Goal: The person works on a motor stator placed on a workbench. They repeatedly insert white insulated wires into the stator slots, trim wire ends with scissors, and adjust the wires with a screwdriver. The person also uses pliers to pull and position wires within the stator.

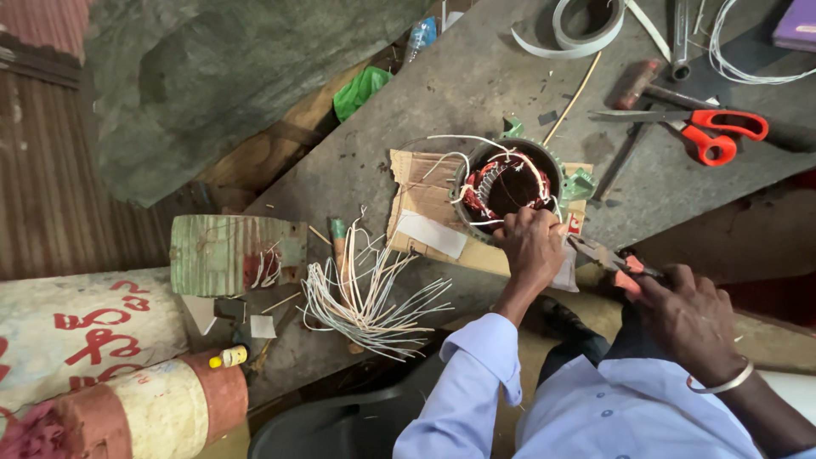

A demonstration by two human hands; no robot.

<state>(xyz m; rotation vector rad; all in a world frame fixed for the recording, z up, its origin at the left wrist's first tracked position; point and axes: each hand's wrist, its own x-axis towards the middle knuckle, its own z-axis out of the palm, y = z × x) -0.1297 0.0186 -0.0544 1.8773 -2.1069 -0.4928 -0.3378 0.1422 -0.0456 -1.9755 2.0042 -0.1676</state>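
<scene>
Grey, scuffed work table (pixel 476 76), running diagonally from the lower left to the upper right of the view.

Near the table's lower-left end: a corrugated green metal housing (pixel 223 253), lying on its side, with a small yellow-capped tube (pixel 229 356) just below it at the table's edge.

To its right: a loose bundle of white insulated wire offcuts (pixel 365 297), fanned out on the table.

Middle of the table: a flat piece of brown cardboard (pixel 416 183) carrying a round motor stator with copper-red windings and white lead sleeves (pixel 507 183); a white paper slip (pixel 432 234) lies on the cardboard's near side.

Left hand (pixel 531 246): closed at the near rim of the stator, fingers pinched on the white sleeving there; what exactly they pinch cannot be told. Pale blue shirt sleeve (pixel 476 382) behind it.

Right hand (pixel 684 310): off the table's near edge, closed around the red handles of a pair of pliers (pixel 608 257), whose dark nose points toward the left hand and the stator's rim.

Far side of the table, right: orange-handled scissors (pixel 705 132), closed, lying beside a wooden-handled hammer (pixel 650 89); a roll of pale tape (pixel 586 21) near the far edge; a coil of white wire (pixel 748 51) toward the far right corner.
</scene>
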